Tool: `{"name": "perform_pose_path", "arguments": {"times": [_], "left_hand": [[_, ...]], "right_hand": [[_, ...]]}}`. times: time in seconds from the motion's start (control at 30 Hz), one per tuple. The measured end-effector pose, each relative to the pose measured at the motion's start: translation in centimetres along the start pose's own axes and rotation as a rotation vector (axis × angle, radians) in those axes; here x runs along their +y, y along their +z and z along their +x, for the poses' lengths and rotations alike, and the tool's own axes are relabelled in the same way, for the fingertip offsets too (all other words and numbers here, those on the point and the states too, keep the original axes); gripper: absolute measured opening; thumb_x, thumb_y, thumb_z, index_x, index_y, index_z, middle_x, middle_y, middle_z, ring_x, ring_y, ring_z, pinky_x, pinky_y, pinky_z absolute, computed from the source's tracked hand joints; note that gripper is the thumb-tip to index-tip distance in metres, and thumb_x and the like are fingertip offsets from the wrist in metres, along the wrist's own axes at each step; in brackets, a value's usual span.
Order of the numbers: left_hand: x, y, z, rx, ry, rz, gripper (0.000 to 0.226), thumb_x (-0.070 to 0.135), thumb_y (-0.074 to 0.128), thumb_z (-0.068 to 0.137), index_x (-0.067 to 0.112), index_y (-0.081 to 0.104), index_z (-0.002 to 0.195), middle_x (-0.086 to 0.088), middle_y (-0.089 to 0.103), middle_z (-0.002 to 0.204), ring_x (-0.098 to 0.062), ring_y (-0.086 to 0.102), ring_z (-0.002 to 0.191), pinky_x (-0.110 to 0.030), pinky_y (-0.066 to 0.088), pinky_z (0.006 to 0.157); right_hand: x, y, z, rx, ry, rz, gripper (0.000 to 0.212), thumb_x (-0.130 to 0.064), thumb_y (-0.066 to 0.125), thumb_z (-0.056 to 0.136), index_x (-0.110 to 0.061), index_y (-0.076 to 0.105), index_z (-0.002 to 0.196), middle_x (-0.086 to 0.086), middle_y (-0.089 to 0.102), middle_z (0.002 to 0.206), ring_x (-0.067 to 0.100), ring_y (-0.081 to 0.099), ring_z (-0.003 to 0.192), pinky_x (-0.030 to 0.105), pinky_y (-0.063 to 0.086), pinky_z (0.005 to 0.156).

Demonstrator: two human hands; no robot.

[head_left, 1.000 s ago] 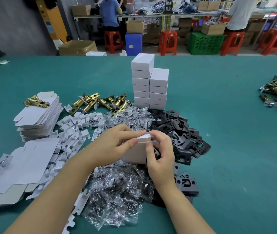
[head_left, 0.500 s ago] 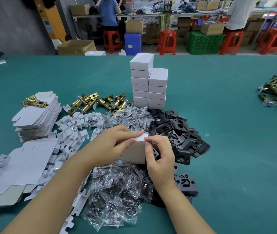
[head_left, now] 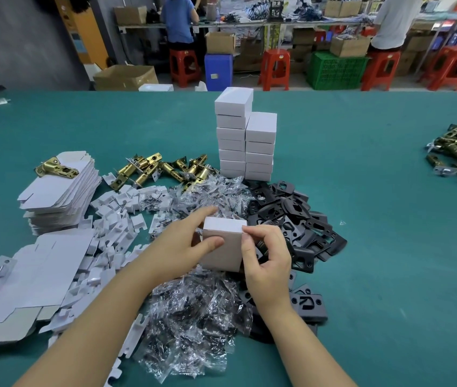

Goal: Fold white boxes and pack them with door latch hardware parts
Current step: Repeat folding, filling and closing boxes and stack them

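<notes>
Box now closed; both hands' fingers gripping

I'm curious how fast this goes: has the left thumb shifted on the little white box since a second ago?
Yes. The left hand thumb slid from the white box top edge, nearest the stacked boxes, down onto its front face.

Beyond the far edge of the green worktop, two people stand at a long bench: one in a blue shirt, one in white. Red stools, a blue stool, a green crate and cardboard cartons crowd the floor.
</notes>
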State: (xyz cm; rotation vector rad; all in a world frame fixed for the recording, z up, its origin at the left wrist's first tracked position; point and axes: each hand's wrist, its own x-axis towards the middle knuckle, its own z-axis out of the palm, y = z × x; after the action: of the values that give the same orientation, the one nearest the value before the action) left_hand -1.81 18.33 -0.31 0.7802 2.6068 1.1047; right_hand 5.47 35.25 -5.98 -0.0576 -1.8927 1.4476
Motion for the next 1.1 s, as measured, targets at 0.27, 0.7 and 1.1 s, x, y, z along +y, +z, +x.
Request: {"name": "perform_pose_path", "arguments": {"times": [0.27, 0.7, 1.1], "left_hand": [[2.3, -0.7, -1.2, 0.257, 0.173, -0.011, 0.041, 0.014, 0.074, 0.090, 0.042, 0.058, 0.115, 0.018, 0.067, 0.108, -0.010, 0.068, 0.071, -0.025, 0.058, 0.060], [1.7, 2.5, 0.7, 0.536, 0.241, 0.061, 0.068, 0.008, 0.060, 0.093, 0.033, 0.038, 0.152, 0.002, 0.033, 0.156, -0.007, 0.064, 0.093, -0.017, 0.059, 0.068], [-4.1, 3.7, 5.2, 0.582, -0.336, -0.620, 0.043, 0.018, 0.058, 0.100, 0.052, 0.049, 0.124, -0.008, 0.056, 0.127, -0.003, 0.049, 0.056, -0.013, 0.038, 0.041]], "right_hand": [[-1.8, -1.3, 0.7, -0.046, 0.304, 0.296, 0.042, -0.055, 0.058, 0.093, -0.037, 0.054, 0.131, -0.006, 0.061, 0.064, 0.004, 0.052, 0.055, 0.020, 0.048, 0.061], [-5.5, -3.0, 5.3, 0.016, 0.848, 0.732, 0.020, -0.009, 0.055, 0.103, -0.010, 0.065, 0.120, 0.011, 0.076, 0.081, 0.016, 0.068, 0.059, 0.024, 0.058, 0.051], [-3.6, 1.5, 23.4, 0.329, 0.735, 0.575, 0.009, 0.000, 0.050, 0.101, -0.001, 0.053, 0.110, 0.023, 0.064, 0.095, 0.023, 0.073, 0.052, 0.031, 0.061, 0.055]]}}
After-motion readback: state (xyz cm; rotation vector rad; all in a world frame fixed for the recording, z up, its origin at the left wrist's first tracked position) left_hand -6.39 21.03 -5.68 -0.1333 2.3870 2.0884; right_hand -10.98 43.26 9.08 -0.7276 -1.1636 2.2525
